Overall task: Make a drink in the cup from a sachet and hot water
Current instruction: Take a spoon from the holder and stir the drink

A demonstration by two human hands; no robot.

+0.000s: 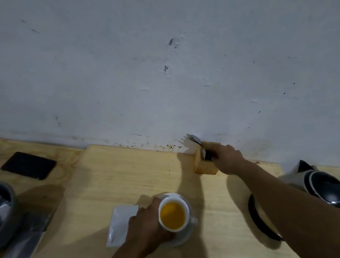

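A white cup (174, 214) full of orange liquid stands on a white saucer (185, 236) near the front of the wooden board (117, 175). My left hand (147, 226) wraps around the cup's left side. A white sachet (120, 223) lies flat just left of that hand, partly under it. My right hand (227, 157) reaches to the wooden cutlery holder (204, 163) by the wall, its fingers at the holder's top among the utensils (194, 140). Whether it grips one I cannot tell.
A black kettle (324, 188) with a white spout stands at the right, beside a dark round plate (261, 220). At the left sit a grey bowl (0, 211) holding sachets and a black square pad (28, 165). The white wall (158, 57) runs directly behind.
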